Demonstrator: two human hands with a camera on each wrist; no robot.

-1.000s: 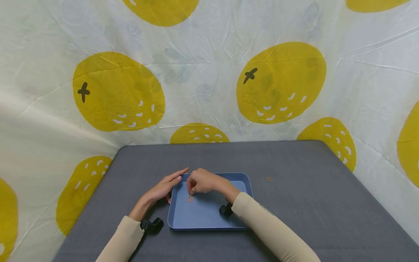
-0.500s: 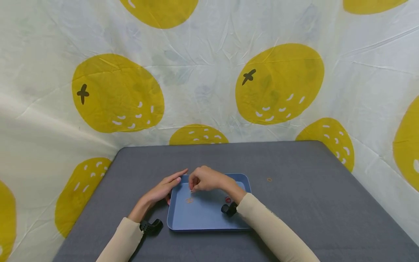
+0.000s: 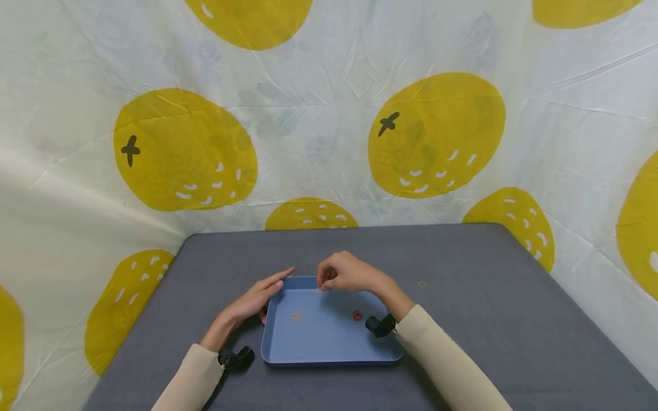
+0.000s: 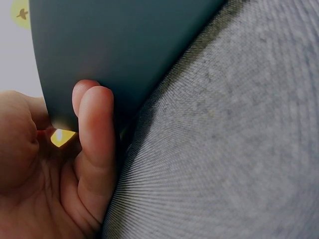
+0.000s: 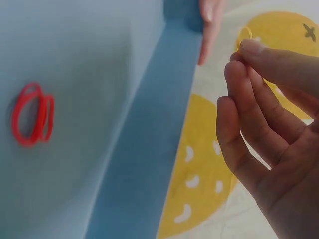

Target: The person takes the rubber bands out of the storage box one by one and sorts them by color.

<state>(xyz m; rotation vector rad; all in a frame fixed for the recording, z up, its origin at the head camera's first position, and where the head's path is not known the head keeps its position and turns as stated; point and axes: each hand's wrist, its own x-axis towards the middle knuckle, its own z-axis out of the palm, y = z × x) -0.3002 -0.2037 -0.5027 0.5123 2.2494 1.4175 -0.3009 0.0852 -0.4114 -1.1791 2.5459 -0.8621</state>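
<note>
White cloth printed with yellow fruit shapes [image 3: 41, 142] starts at the far left and runs behind the table, as I see it from this side of the room. Next along, a cream left sleeve [image 3: 190, 374] ends at a black wrist device [image 3: 235, 358]. Beyond it the left hand [image 3: 252, 298] holds the near-vertical left side of a shallow blue tray [image 3: 319, 342], thumb over the rim, lower fingers together against the outer wall, forefinger extended toward the far corner.

Inside the tray, left of its middle, lie thin orange loops [image 3: 296, 315], too small to count. Above the tray's far side, a thin yellow loop [image 5: 244, 37] stands up from the right hand [image 3: 352, 274], clamped between thumb and forefinger tips; the other fingers, gently bent, sit side by side and hold nothing I can see. Below that hand, on the tray floor toward the right, rest red coils [image 3: 357, 315], one band doubled over or several, I cannot tell. A second black device [image 3: 380, 326] and the right sleeve [image 3: 452, 362] follow. Well apart from the tray, farther right, a single small amber loop [image 3: 421, 284] lies on the gray table [image 3: 514, 337].
</note>
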